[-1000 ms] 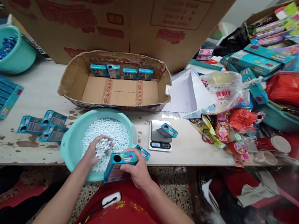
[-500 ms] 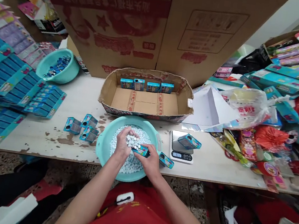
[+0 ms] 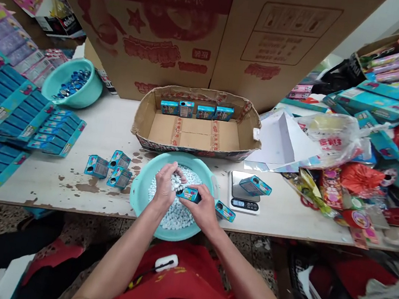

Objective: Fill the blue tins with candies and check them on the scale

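A turquoise plastic basin (image 3: 136, 192) full of small white candies (image 3: 176, 218) stands at the table's front edge. Over it, my left hand (image 3: 166, 184) is cupped around a heap of the candies. My right hand (image 3: 205, 210) grips a small blue candy box (image 3: 189, 194), tilted so its end meets the candies in my left palm. Another blue box (image 3: 225, 211) leans by the basin's right rim. On a digital scale (image 3: 244, 205) rests one more blue box (image 3: 256, 185); its display digits are too small to read surely.
Several blue boxes (image 3: 119, 177) stand left of the basin. Behind it, a low cardboard tray (image 3: 194, 146) holds a row of them. A bowl of blue pieces (image 3: 89, 95) and stacked display boxes (image 3: 57, 133) are at left. Packets and bags (image 3: 359, 181) crowd the right. Another person's legs (image 3: 50, 267) show lower left.
My left hand has curled further round the candies, and fewer show in it. The box in my right hand is turned more level against them. The view has shifted slightly.
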Available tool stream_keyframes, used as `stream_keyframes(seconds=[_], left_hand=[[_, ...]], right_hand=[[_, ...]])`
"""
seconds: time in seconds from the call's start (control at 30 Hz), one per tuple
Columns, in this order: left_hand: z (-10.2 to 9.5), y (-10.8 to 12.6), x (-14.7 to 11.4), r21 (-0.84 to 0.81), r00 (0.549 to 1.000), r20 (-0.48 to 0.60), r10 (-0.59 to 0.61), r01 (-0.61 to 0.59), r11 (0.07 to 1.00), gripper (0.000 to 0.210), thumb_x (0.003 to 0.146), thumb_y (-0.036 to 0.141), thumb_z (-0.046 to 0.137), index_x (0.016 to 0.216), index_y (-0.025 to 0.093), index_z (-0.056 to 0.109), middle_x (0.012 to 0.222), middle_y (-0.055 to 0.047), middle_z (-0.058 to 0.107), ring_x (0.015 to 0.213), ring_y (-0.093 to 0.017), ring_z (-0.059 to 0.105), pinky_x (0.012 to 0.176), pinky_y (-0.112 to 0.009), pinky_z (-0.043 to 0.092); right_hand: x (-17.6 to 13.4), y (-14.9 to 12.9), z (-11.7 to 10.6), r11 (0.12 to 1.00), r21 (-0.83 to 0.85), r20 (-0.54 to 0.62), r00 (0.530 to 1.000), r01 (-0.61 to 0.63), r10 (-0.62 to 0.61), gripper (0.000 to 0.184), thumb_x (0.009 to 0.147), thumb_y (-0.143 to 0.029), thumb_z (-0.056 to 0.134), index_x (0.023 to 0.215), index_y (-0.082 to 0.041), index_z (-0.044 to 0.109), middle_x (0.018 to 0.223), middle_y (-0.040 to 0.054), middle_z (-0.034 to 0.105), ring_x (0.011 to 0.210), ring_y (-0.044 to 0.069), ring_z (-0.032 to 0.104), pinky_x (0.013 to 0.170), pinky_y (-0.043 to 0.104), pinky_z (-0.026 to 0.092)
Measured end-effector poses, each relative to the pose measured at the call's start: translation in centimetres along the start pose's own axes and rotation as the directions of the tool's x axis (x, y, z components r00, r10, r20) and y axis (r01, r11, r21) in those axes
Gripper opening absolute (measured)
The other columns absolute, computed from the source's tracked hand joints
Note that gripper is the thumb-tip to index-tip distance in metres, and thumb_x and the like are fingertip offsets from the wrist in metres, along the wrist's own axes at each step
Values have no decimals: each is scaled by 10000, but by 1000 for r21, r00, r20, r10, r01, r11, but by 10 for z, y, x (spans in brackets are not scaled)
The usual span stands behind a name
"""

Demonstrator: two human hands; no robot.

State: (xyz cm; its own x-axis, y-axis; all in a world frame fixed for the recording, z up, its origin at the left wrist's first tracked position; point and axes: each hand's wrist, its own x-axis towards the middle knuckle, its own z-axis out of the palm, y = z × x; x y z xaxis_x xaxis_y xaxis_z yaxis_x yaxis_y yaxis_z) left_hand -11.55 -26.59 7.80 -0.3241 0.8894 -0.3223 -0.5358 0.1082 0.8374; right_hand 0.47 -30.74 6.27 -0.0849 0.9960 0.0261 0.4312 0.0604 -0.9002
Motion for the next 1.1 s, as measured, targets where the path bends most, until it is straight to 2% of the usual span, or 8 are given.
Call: stream_keyframes(seconds=[0.13, 0.3, 0.53, 0.8, 0.9, 1.0, 1.07, 1.1], left_hand=[[3, -2, 1, -22, 997, 60, -47, 48, 999, 260, 738, 369, 658, 667, 153, 531, 615, 8, 555, 504, -108, 542, 502, -237, 418], [8, -1, 0, -17, 999, 35, 33, -33, 999, 288, 762, 359, 647, 620, 164, 489, 536, 34, 481, 504, -99, 525, 539, -230, 428], [13, 2, -3, -14, 1000, 21, 5, -5, 1000, 325, 768, 389, 646, 593, 165, 488, 500, 37, 465, 456, -81, 468, 519, -223, 428], [11, 2, -8, 16, 993, 115, 17, -19, 1000, 267, 797, 394, 615, 684, 171, 522, 495, 39, 476, 448, -88, 483, 526, -224, 436], [11, 6, -10, 29, 981, 195, -15, 9, 1000, 245, 799, 389, 606, 705, 175, 531, 516, 30, 490, 459, -96, 497, 526, -228, 438], [1, 15, -2, 23, 978, 207, -7, 2, 1000, 230, 784, 393, 612, 728, 183, 535, 522, 35, 479, 454, -98, 482, 561, -253, 466], [-14, 16, 11, 54, 989, 144, 43, -51, 997, 234, 783, 415, 598, 748, 191, 541, 532, 38, 474, 463, -103, 474, 590, -276, 481], [-23, 14, 18, 124, 991, 112, 71, -85, 989, 236, 781, 424, 591, 750, 194, 549, 541, 34, 480, 478, -110, 479, 597, -281, 482]], right_hand=[[3, 0, -2, 1000, 6, 3, 1000, -17, 17, 308, 656, -243, 770, 936, -210, 649, 897, 17, 587, 895, 215, 589, 818, 341, 459], [6, -3, -3, 1000, 12, -27, 999, -27, 28, 318, 654, -234, 774, 944, -213, 644, 908, 18, 588, 907, 214, 590, 833, 343, 456], [6, -10, -4, 1000, 28, -31, 1000, 0, 1, 314, 656, -218, 774, 944, -223, 647, 919, 21, 598, 912, 213, 590, 832, 344, 460], [8, -2, -2, 993, 115, -35, 999, -33, 38, 333, 649, -233, 778, 960, -218, 657, 939, 25, 612, 930, 216, 590, 867, 363, 450], [5, -1, 0, 987, 156, -35, 998, -42, 48, 333, 661, -232, 760, 979, -226, 663, 944, 17, 615, 937, 208, 593, 873, 360, 450], [2, -5, -8, 982, 183, -35, 998, -50, 57, 302, 661, -264, 756, 946, -223, 665, 926, 14, 617, 914, 204, 601, 855, 357, 465], [-1, -7, -19, 979, 197, -53, 997, -45, 56, 315, 665, -300, 758, 953, -225, 657, 959, 26, 621, 932, 210, 600, 859, 364, 471], [-2, -8, -24, 979, 200, -68, 997, -34, 49, 328, 667, -315, 760, 964, -228, 652, 983, 33, 621, 950, 215, 597, 867, 368, 471]])
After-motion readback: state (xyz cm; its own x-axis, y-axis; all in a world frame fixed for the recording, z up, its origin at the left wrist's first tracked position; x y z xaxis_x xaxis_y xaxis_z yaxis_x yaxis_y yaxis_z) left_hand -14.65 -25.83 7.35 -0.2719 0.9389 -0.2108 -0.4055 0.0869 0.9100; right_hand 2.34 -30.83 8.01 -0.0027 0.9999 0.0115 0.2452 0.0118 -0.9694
